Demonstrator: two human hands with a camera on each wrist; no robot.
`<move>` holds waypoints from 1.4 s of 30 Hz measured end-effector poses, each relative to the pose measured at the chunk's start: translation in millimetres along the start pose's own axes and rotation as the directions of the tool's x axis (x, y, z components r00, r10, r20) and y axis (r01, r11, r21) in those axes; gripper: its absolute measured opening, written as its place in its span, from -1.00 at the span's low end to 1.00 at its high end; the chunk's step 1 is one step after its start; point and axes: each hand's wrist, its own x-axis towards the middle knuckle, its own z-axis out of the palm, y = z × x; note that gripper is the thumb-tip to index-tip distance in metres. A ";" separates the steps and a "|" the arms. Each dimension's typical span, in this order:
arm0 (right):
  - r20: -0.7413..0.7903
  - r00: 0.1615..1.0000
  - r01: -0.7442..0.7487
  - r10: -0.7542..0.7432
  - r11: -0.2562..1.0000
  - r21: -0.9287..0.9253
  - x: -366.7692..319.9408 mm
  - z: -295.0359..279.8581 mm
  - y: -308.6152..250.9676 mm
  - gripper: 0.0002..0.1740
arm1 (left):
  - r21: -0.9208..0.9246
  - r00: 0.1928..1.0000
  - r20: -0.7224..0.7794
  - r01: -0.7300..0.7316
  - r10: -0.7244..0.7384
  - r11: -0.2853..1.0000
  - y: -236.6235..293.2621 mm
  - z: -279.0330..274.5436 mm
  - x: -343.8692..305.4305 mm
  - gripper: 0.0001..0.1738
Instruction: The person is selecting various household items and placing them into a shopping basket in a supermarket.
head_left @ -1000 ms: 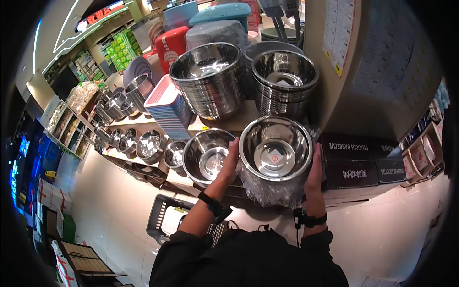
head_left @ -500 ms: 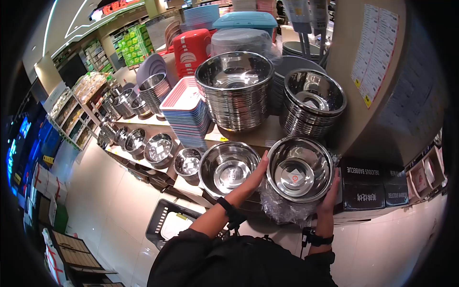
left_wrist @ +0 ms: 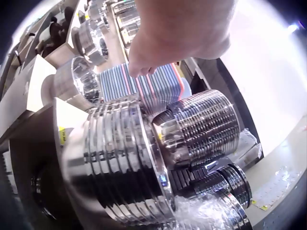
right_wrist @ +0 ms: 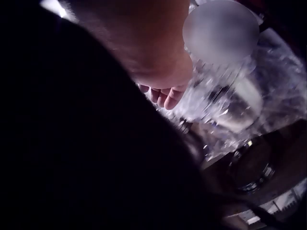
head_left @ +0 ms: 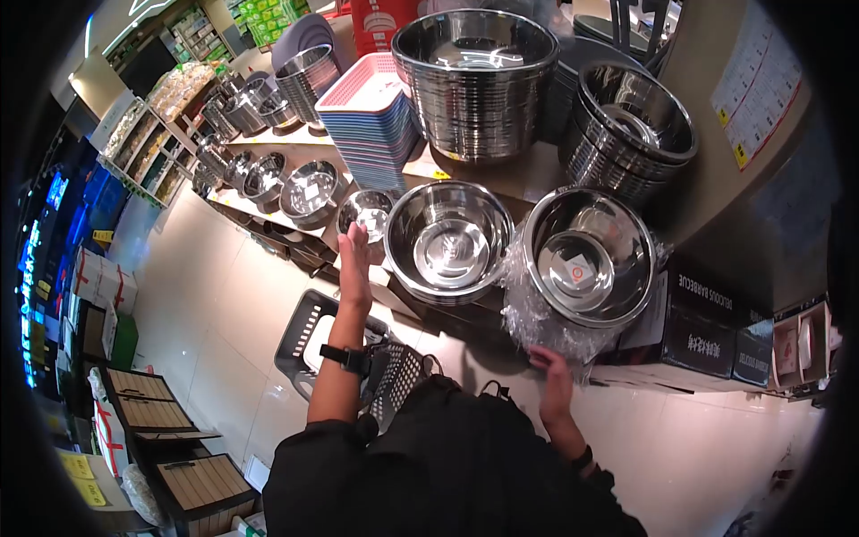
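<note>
My left hand (head_left: 355,268) is raised with its fingers straight and holds nothing. In the head view its fingertips overlap the edge of a small steel basin (head_left: 365,213). A wider stack of steel basins (head_left: 449,246) stands to its right. Farther right, a steel basin with a label inside (head_left: 577,268) sits tilted in crumpled clear plastic wrap (head_left: 555,329). My right hand (head_left: 553,389) is just below that wrap, fingers loosely bent, nothing in its grasp. The left wrist view has the left hand (left_wrist: 177,36) above the stacked basins (left_wrist: 120,163); the right wrist view is dark, with plastic (right_wrist: 211,91) beside the fingers.
Behind are a tall stack of large basins (head_left: 479,103), a stack of pink and blue trays (head_left: 367,116) and more basins (head_left: 631,134) by a pillar. Black boxes (head_left: 707,313) stand at the right. A shopping basket (head_left: 295,345) is below my left arm.
Both hands have come away from the sides of the labelled basin: the left moved left, the right dropped down toward my body. The head view has tipped downward.
</note>
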 end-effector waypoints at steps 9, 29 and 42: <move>-0.174 0.909 -0.335 0.380 0.911 0.240 105.1 112.7 48.8 -0.25 | -0.156 0.956 0.202 0.245 -0.212 0.957 -83.4 -8.0 60.2 -0.12; -0.431 0.804 -0.092 0.409 0.803 0.589 134.0 162.0 67.8 -0.19 | -0.267 0.888 0.379 0.375 -0.261 0.888 -110.4 -11.4 78.8 -0.23; 0.571 0.671 -0.512 0.473 0.852 -0.104 62.0 174.0 101.3 -0.31 | 0.523 0.930 -0.031 0.327 -0.366 0.787 -57.3 -187.3 -138.0 -0.04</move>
